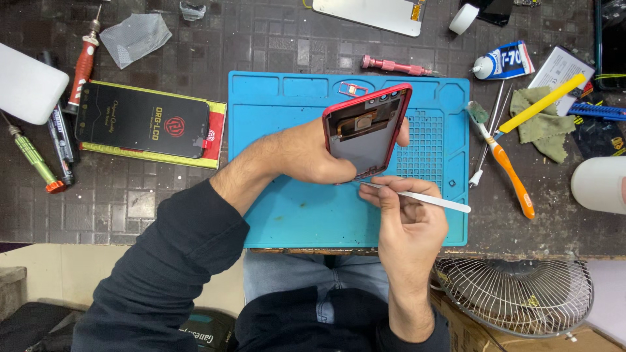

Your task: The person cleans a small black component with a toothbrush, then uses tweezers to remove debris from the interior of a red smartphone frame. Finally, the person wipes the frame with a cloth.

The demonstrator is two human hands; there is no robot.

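Phone (365, 133), back removed, held in left hand (313, 153); right hand (407, 225) grips spudger (424, 197) at its edge; internals untouched.

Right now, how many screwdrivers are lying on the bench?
3: a red-handled screwdriver top left, a green screwdriver at the left edge, a pink screwdriver above the blue mat. Clutter may hide others.

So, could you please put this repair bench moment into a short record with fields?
left hand: left hand grips the red-framed phone with its back open, tilted above the mat
right hand: right hand holds a thin white flat pry tool, tip at the phone's lower edge
surface: blue silicone work mat
nearby: orange-handled toothbrush, boxed black replacement screen
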